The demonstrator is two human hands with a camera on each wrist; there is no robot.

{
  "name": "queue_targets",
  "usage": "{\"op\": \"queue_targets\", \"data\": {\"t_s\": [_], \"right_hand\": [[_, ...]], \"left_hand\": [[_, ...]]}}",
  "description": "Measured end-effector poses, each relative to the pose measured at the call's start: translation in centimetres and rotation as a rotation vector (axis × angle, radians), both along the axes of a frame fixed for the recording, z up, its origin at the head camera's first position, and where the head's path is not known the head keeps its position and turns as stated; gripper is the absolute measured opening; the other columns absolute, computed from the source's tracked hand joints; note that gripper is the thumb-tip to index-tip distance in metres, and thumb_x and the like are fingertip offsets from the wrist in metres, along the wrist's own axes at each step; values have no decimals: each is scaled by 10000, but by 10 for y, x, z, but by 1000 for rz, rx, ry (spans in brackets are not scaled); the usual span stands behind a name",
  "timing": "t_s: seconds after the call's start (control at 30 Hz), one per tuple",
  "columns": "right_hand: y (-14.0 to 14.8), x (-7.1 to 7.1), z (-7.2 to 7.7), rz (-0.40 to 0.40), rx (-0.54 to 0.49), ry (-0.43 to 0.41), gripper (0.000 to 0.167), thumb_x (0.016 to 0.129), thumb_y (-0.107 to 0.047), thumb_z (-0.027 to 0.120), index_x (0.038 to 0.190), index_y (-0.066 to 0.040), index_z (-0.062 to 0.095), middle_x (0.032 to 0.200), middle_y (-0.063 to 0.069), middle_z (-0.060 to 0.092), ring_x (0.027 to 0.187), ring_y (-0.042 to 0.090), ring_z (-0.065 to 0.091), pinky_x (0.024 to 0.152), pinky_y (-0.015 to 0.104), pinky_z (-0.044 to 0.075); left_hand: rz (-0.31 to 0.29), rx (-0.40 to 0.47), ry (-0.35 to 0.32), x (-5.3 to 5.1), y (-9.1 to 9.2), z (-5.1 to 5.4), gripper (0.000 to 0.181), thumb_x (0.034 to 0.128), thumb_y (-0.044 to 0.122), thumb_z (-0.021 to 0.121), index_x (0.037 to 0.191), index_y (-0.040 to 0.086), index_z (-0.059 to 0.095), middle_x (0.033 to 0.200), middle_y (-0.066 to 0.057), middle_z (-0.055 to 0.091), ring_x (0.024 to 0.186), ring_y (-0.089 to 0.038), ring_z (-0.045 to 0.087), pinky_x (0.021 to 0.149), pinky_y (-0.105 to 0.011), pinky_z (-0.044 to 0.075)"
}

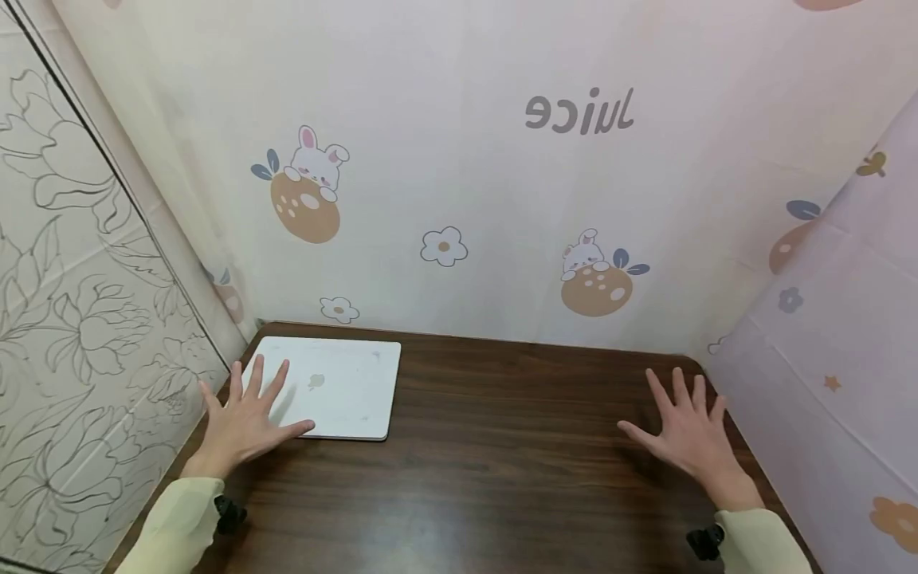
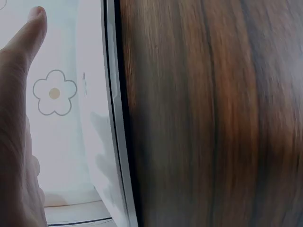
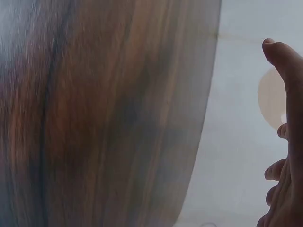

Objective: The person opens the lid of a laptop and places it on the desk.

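A closed white laptop [image 1: 351, 387] with an apple logo lies at the back left of the dark wooden table. Over its left front part is my left hand [image 1: 244, 422], fingers and thumb spread wide and holding nothing. In the left wrist view, the laptop's edge [image 2: 116, 94] runs beside the hand [image 2: 16, 118], with a gap between them. On the far right, my right hand [image 1: 692, 434] hovers over the table with its fingers spread, also holding nothing. The right wrist view shows that hand [image 3: 286, 165] apart from the tabletop.
The brown wood-grain table [image 1: 488, 462] has rounded back corners. A pale curtain [image 1: 459, 159] printed with rabbits and flowers hangs behind it and another curtain [image 1: 846, 383] along the right. At the left stands a panel [image 1: 93, 335] with line-drawn flowers.
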State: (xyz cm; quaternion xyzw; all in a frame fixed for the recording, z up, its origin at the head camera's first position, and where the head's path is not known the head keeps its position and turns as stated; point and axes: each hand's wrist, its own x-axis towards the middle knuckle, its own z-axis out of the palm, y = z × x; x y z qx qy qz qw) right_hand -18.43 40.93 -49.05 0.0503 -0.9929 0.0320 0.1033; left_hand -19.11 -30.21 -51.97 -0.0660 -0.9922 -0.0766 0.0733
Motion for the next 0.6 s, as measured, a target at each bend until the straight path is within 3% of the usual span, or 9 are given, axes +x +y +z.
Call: {"op": "queue_targets", "data": {"t_s": [0.27, 0.47, 0.6], "right_hand": [[-30, -5, -6, 42, -53, -69, 1128, 872, -764, 605, 1677, -191, 61, 1670, 362, 40, 1471, 683, 11, 1054, 884, 38], [-60, -14, -9, 99, -60, -88, 1104, 872, -760, 609, 1670, -157, 145, 1679, 340, 65, 1490, 660, 21, 1086, 864, 60], [-80, -21, -11, 142, -60, -77, 1093, 858, -767, 620, 1658, -144, 212, 1678, 332, 112, 1500, 644, 50, 1105, 849, 86]], "left_hand": [[14, 56, -27, -4, 9, -8, 1152, 806, 871, 556, 1673, 308, 47, 1708, -271, 10, 1517, -606, -65, 1011, -857, -219], [10, 88, -39, -9, 10, -14, 1142, 806, 855, 578, 1671, 246, 147, 1688, -314, 86, 1525, -594, -76, 1036, -888, -109], [21, 80, -47, -12, 7, -12, 1158, 804, 870, 563, 1675, 253, 113, 1691, -311, 66, 1521, -604, -65, 1042, -887, -99]]}}
